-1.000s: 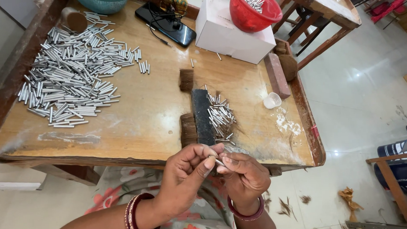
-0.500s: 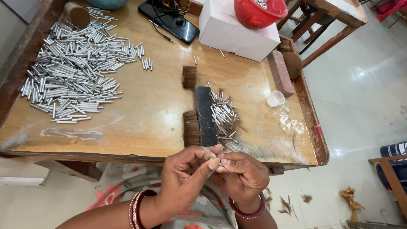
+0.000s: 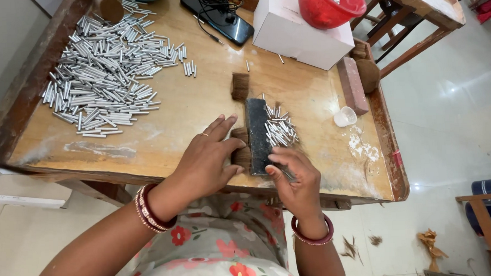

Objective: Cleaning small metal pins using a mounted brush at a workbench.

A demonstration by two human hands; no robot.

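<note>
1. Looks like the assembly step here: the left hand (image 3: 205, 158) lies flat on the wooden table (image 3: 174, 118), fingers spread and loose, fingertips touching the brown fibre tuft (image 3: 240, 149) that sits right against the dark block (image 3: 258, 135).
2. The right hand (image 3: 296, 177) is at about 4 o'clock from that block, fingers pinched shut on what looks like a thin metal piece at the block's near end. It's too small to say more.
3. The small silver tubes (image 3: 280, 130) lie in a loose heap touching the block's 3 o'clock side. The big pile of longer silver tubes (image 3: 104, 72) is well apart, out at 10 o'clock.
4. A second fibre tuft (image 3: 240, 86) sits at 12 o'clock from the block; the white cap (image 3: 345, 116) sits further right.
5. My guess is the next bit needs a clean pinch of fibre off the tuft while the right hand keeps its piece steady. Fiddly stuff.
</note>
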